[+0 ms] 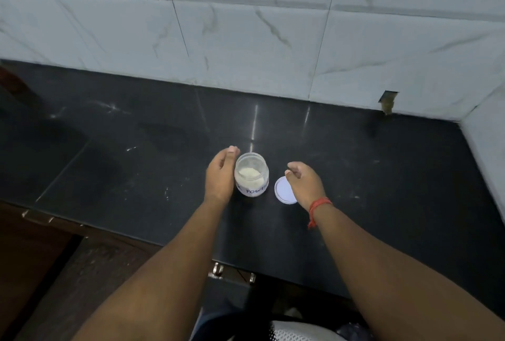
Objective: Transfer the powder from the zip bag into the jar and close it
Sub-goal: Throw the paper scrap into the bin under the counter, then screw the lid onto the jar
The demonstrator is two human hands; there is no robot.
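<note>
A small clear jar stands open on the black counter, with pale powder inside and a white label reading "POWD…". Its white round lid lies flat on the counter just right of it. My left hand is against the jar's left side, fingers curved along it. Hovering over the lid's right part is my right hand, fingers curled and nothing visibly in them; a red thread is tied around that wrist. No zip bag is in view.
A white marble-tiled wall runs along the back and turns forward at the right. The counter's front edge crosses below my forearms, with dark cabinets and metal handles underneath.
</note>
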